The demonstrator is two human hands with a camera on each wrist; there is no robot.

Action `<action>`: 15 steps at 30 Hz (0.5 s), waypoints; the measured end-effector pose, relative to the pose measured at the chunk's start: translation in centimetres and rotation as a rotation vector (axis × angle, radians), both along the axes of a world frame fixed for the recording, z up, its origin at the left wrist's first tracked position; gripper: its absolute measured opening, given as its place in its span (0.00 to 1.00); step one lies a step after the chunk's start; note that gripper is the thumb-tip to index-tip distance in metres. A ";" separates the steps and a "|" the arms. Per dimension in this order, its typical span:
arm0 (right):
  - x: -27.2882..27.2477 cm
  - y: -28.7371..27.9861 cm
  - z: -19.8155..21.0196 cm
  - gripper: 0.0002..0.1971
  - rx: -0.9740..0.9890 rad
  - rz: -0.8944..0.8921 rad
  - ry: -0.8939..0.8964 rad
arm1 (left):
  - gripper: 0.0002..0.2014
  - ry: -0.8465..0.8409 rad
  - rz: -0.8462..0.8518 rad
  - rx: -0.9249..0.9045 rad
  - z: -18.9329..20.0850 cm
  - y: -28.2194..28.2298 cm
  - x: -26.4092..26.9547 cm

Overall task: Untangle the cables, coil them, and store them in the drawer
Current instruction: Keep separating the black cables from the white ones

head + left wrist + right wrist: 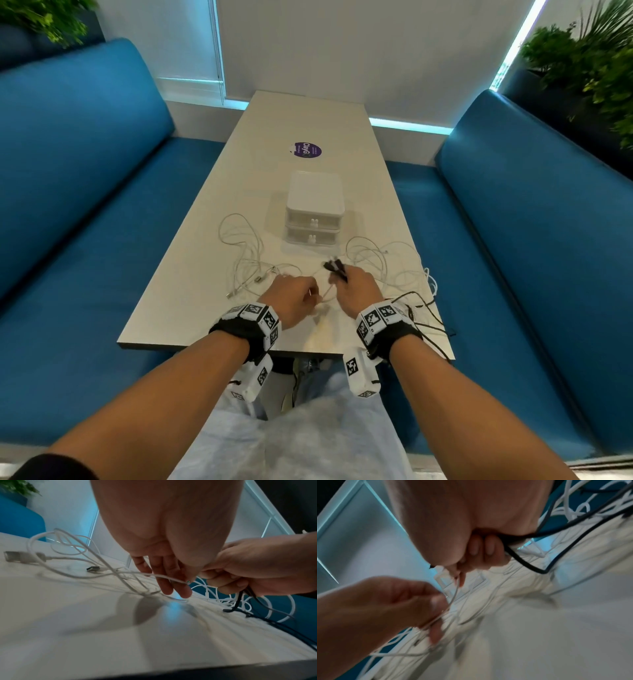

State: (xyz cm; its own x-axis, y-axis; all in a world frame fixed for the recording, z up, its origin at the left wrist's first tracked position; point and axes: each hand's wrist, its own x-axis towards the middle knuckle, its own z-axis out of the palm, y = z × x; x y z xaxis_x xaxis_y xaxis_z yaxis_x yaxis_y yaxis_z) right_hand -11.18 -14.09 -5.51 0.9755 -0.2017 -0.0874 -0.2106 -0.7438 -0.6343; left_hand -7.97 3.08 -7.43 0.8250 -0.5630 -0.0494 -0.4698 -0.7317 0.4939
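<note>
Two hands work over one surface (191, 294) — the left hand (294, 301) and the right hand (356, 291). One white drawer unit (315, 209) stands there, with two drawers stacked, each bearing one small knob. White cables (239, 246) lie in a tangle on both sides; how many cannot be told, though at least two metal plugs (93, 569) show in the left wrist view. One black cable (424, 308) loops at the right edge. One purple round sticker (305, 150) lies farther back. Two blue benches (85, 164) flank the surface.
</note>
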 end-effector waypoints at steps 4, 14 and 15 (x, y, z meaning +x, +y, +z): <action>-0.2 -2.8 -0.1 0.08 -0.051 -0.118 0.029 | 0.11 0.074 -0.012 -0.038 -0.3 2.1 0.6; -0.7 1.0 0.9 0.17 0.177 0.198 0.009 | 0.10 -0.126 -0.167 0.165 -0.2 -0.6 -0.9; -0.7 1.2 0.9 0.17 0.220 0.204 0.025 | 0.09 -0.131 -0.166 0.178 -0.2 -0.7 -1.0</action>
